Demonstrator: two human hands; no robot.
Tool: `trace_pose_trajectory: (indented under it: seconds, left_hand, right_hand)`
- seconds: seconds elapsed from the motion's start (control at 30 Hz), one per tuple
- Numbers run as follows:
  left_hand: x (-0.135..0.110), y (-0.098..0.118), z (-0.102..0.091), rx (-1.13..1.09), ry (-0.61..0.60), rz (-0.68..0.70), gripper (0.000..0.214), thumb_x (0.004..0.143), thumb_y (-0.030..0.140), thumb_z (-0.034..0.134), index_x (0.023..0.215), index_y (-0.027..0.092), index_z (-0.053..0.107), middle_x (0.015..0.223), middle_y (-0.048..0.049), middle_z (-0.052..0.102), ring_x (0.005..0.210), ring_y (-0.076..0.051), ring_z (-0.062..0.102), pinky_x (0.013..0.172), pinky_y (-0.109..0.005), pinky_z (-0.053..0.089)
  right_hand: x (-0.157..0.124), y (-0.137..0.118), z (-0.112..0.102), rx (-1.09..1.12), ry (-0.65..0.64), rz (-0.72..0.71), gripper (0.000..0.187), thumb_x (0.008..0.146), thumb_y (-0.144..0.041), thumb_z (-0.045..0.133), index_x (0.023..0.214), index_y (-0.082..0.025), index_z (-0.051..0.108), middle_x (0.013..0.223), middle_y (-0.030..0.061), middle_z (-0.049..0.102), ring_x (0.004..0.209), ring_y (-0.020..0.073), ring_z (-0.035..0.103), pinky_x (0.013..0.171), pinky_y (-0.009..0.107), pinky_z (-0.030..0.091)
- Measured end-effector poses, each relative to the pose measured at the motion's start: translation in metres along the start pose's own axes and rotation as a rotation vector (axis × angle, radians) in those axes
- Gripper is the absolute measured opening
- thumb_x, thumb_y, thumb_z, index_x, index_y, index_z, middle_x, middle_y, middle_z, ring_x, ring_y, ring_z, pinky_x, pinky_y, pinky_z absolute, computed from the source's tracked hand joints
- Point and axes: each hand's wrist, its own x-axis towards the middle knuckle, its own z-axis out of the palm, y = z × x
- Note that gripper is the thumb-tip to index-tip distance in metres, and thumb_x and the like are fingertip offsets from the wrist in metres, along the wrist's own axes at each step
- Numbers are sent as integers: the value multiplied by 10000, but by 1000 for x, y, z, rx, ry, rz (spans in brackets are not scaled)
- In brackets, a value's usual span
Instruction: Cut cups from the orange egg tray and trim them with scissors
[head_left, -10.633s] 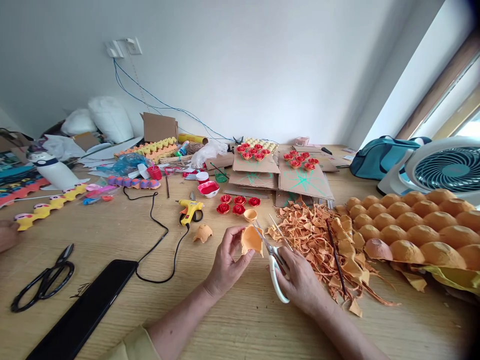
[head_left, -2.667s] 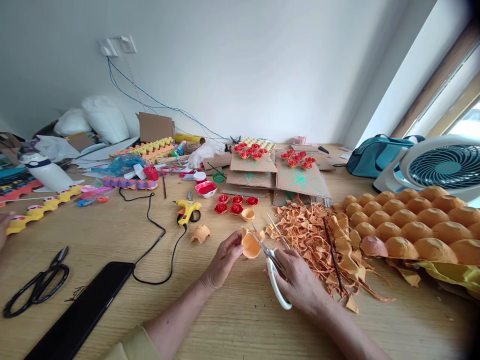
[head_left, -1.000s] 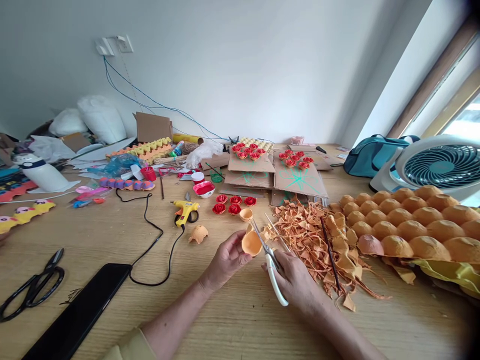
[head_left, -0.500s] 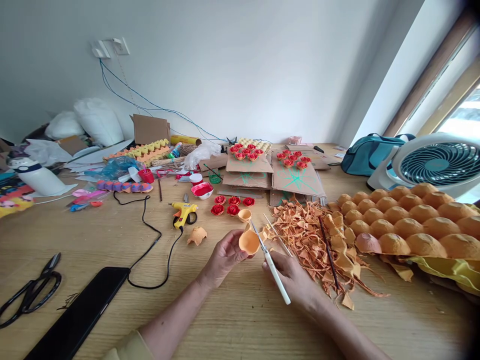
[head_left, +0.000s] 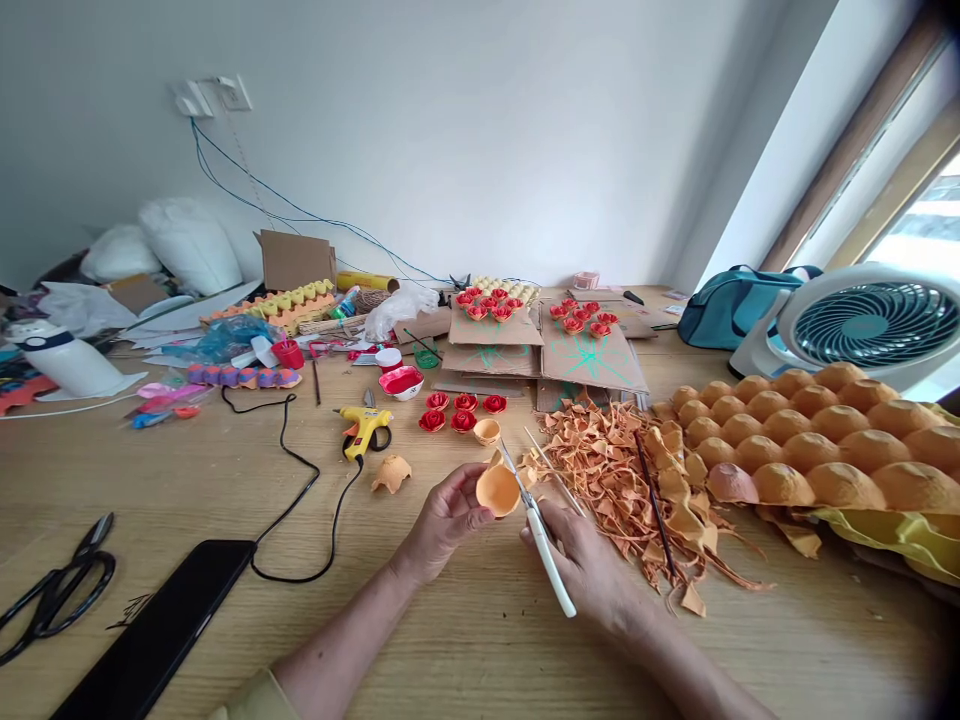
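Note:
Between the thumb and fingers of my left hand (head_left: 450, 515) is an orange egg carton cup (head_left: 498, 490), its hollow side facing me. My right hand (head_left: 577, 550) grips scissors with white handles (head_left: 551, 560). Their blades lie against the cup's right edge, where a thin strip stands up. Just beyond sits another cut cup (head_left: 487, 432) beside several red paper-pulp roses (head_left: 464, 411). An upside-down cup piece (head_left: 391, 473) rests left of my left hand. Orange trimmings (head_left: 600, 465) are heaped to the right of my hands, with a dark stick (head_left: 655, 505) lying on them.
A yellow glue gun (head_left: 365, 430) with a black cord stands at left. Black scissors (head_left: 67, 590) and a black phone-like slab (head_left: 161, 630) lie front left. Egg trays (head_left: 825, 440) and a fan (head_left: 870, 325) are at right. Cardboard sheets (head_left: 592, 355) carry more red roses.
The view has shifted slightly, so the scene sits a little further left. Both hands keep nearly the same hold on the cup and scissors.

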Motion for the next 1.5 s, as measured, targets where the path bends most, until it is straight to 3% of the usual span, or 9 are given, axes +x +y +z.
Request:
trace_pose_trajectory:
  seconds: [0.4, 0.7, 0.93, 1.33, 1.5]
  left_hand:
    - [-2, 3, -2, -51, 53, -71, 454, 701, 314, 833, 1116, 222, 673, 1101, -61, 653, 969, -193, 608, 834, -337, 552]
    - [-1, 2, -6, -164, 4, -115, 440, 737, 348, 807, 1131, 205, 674, 1097, -72, 684, 928, -187, 644, 876, -348, 540]
    - [1, 3, -8, -222, 0, -88, 388, 778, 341, 770, 1130, 224, 660, 1047, -47, 688, 806, -130, 631, 844, -323, 541]
    - [2, 0, -10, -161, -17, -67, 332, 818, 387, 719, 1093, 207, 680, 1115, -78, 687, 970, -206, 633, 840, -363, 547]
    - [1, -1, -12, -74, -61, -82, 402, 779, 439, 749, 1083, 184, 685, 1083, -89, 683, 961, -196, 620, 838, -311, 518]
  right_hand:
    - [0, -6, 0, 160, -34, 44, 424, 948, -514, 442, 655, -210, 403, 612, -39, 458, 573, 118, 409, 513, 243, 279]
    - [3, 0, -1, 266, -42, 41, 410, 938, -514, 460, 669, -205, 440, 613, -39, 464, 577, 119, 417, 517, 240, 317]
    - [5, 9, -8, 36, 10, -45, 343, 925, -468, 499, 715, -196, 478, 659, -43, 484, 625, 117, 422, 574, 248, 329]
    - [3, 9, -7, -224, -5, -102, 277, 922, -397, 491, 721, -214, 442, 664, -27, 545, 642, 138, 454, 675, 275, 348]
    - [3, 10, -7, -283, 17, -139, 266, 924, -382, 483, 724, -220, 416, 669, -26, 536, 631, 141, 449, 696, 293, 341]
